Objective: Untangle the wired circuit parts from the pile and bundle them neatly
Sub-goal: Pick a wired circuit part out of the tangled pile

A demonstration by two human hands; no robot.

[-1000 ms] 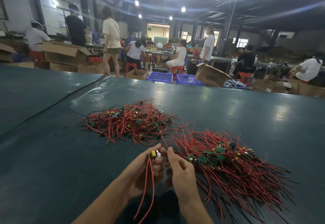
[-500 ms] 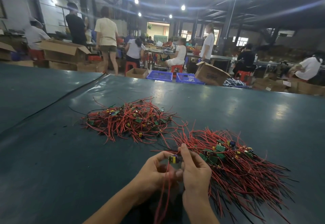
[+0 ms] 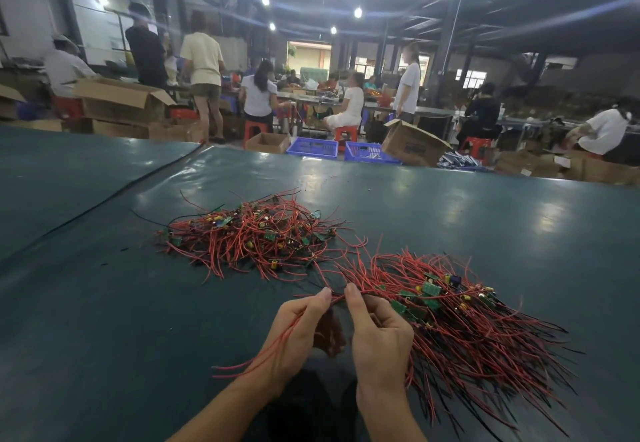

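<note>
A tangled pile of red-wired circuit parts with small green boards lies in the middle of the dark green table. To its right lies a combed bundle, its boards near the top and its red and black wires fanned toward me. My left hand pinches a pair of red wires that trail down past my wrist. My right hand pinches the same wires just to the right, at the bundle's left edge. The part's board is hidden.
A black cable runs along the seam between two table covers at the left. Beyond the far table edge stand cardboard boxes, blue crates and several people working at other tables.
Both hands have moved right and up toward the combed bundle. The yellow-capped board seen between my fingers earlier is out of sight, and the wires now trail left below my left hand.
</note>
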